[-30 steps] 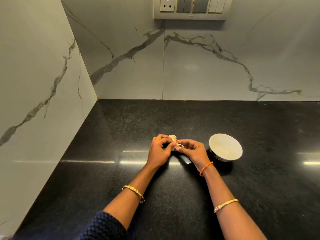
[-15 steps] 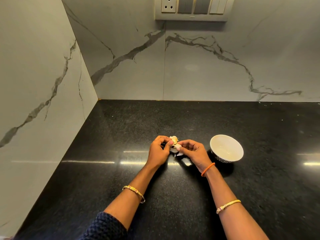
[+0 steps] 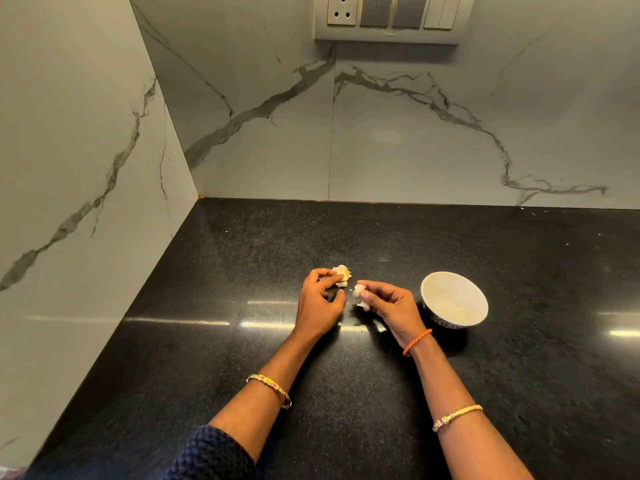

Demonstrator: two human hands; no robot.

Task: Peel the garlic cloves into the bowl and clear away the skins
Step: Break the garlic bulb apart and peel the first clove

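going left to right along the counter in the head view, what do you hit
left hand gripping the garlic bulb → separated garlic clove pinched by the right hand → white bowl

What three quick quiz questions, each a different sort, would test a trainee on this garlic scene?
1. True or false: the bowl sits beside the right hand.
2. What does the left hand hold: A) garlic, B) a knife, C) the bowl?
3. Fill in: the right hand pinches a ____.

Key: 1 true; 2 A; 3 clove.
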